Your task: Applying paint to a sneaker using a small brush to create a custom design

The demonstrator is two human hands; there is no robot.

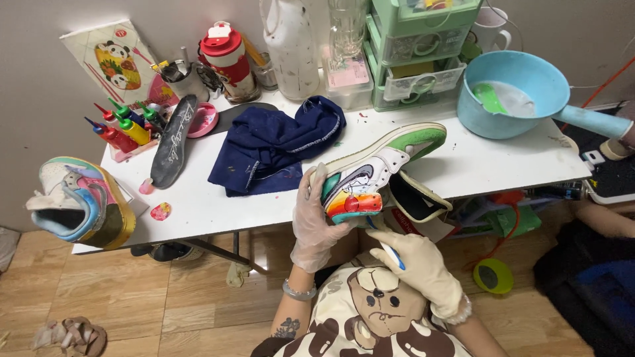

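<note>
My left hand [314,221], in a thin pale glove, grips the heel of a colourful sneaker [377,172] with a green toe and rainbow-painted heel, held sideways over the front edge of the white table [211,208]. My right hand [420,268], also gloved, holds a thin blue-handled brush [390,251] whose tip touches the underside of the painted heel. A second painted sneaker [79,201] with a gold sole lies at the table's left end.
A crumpled navy cloth [278,142] lies mid-table, a black insole [173,140] and small paint bottles [122,129] to its left. A blue basin [516,96] with a long handle sits at the right, green drawers [413,53] and jars along the wall. Another person's arm [605,218] shows at the right.
</note>
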